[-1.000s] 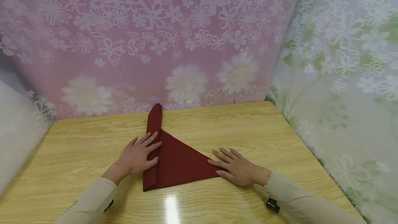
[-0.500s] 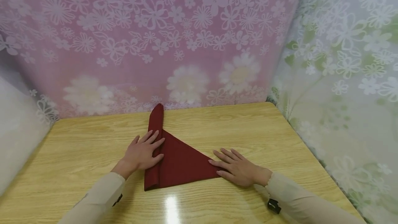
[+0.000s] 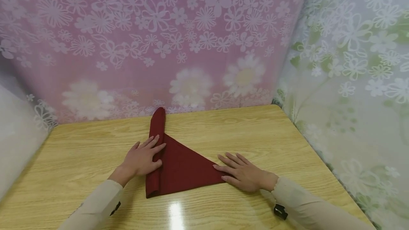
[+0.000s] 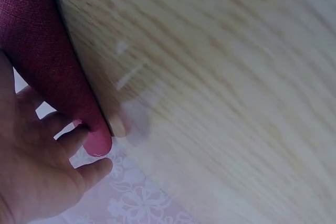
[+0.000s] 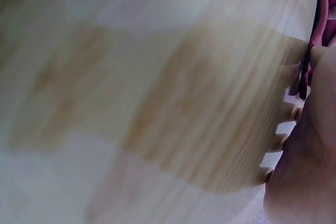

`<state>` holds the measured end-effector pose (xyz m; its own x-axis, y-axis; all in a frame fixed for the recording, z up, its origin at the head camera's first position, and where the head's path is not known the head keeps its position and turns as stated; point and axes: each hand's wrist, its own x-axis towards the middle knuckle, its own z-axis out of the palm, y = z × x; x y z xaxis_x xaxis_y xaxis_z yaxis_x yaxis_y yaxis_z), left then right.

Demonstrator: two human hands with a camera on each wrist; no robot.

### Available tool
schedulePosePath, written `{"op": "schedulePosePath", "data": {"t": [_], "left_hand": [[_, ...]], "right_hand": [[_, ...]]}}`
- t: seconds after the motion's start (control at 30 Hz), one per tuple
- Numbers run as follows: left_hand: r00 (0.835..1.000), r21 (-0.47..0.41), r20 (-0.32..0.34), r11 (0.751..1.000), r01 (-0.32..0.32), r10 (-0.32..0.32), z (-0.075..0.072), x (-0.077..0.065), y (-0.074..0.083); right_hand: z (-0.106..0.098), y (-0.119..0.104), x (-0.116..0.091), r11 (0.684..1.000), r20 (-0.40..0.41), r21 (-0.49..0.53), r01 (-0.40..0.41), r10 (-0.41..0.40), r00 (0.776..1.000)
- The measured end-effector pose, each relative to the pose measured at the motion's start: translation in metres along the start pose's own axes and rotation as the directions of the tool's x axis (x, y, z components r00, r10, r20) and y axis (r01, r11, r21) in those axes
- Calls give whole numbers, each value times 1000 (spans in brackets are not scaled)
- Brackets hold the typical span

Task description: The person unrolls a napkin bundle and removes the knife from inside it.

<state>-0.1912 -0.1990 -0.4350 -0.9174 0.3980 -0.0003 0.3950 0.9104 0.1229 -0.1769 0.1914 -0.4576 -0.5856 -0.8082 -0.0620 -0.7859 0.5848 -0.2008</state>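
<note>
A dark red cloth (image 3: 185,168) lies on the wooden table, its left side rolled into a narrow upright strip and its right side a flat triangle. My left hand (image 3: 140,159) rests on the rolled part (image 3: 156,127) with fingers spread. In the left wrist view that hand (image 4: 42,166) lies along the red roll (image 4: 47,45). My right hand (image 3: 246,173) lies flat with its fingertips on the triangle's right point. The right wrist view shows this hand (image 5: 310,129) at the right edge, with a bit of red cloth (image 5: 317,30) above it.
The wood-grain table (image 3: 255,130) reaches back to a pink flowered curtain (image 3: 140,45). A pale flowered curtain (image 3: 351,81) hangs along the right side, and whitish sheeting (image 3: 19,144) borders the left. The roll's far tip reaches the table's back edge.
My left hand shifted slightly right along the roll, then back left. The right hand stays in place. The cloth looks the same, apart from a slight shift of the whole view.
</note>
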Motion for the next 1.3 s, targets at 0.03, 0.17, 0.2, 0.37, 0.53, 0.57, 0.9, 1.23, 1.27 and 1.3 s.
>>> {"op": "schedulePosePath", "data": {"t": [0.03, 0.17, 0.2, 0.37, 0.53, 0.57, 0.9, 1.23, 1.27, 1.3], "left_hand": [[1000, 1, 2, 1000, 6, -6, 0, 0, 0], [1000, 0, 6, 1000, 24, -24, -1, -1, 0], [1000, -3, 6, 1000, 29, -29, -2, -1, 0], [999, -24, -8, 998, 51, -51, -2, -4, -1], [997, -29, -36, 998, 61, -62, -3, -6, -5], [997, -27, -40, 998, 64, -65, -4, -7, -6], [994, 13, -67, 996, 91, -90, -13, -17, -13], [995, 55, -85, 996, 66, -61, 0, -32, -23], [994, 56, -88, 996, 65, -60, 1, -33, -24], [994, 57, -90, 996, 63, -58, 3, -34, -25]], "right_hand": [[0, 0, 0, 1000, 0, -4, 0, 0, 1000], [-1, -1, 2, 1000, -3, -15, 10, -10, 1000], [-1, -1, 2, 1000, 1, -16, 8, -8, 1000], [1, -1, 2, 1000, -4, 0, 14, -14, 1000], [3, 0, 1, 1000, 0, 8, 4, -4, 1000], [3, 1, 2, 1000, 5, 5, -1, 1, 1000], [5, 3, -1, 1000, 2, 0, -3, 3, 1000], [4, 3, -2, 1000, -22, 10, 7, -7, 1000], [5, 3, -2, 1000, -19, 4, 4, -4, 1000], [5, 3, -2, 1000, -16, 2, 2, -2, 1000]]}}
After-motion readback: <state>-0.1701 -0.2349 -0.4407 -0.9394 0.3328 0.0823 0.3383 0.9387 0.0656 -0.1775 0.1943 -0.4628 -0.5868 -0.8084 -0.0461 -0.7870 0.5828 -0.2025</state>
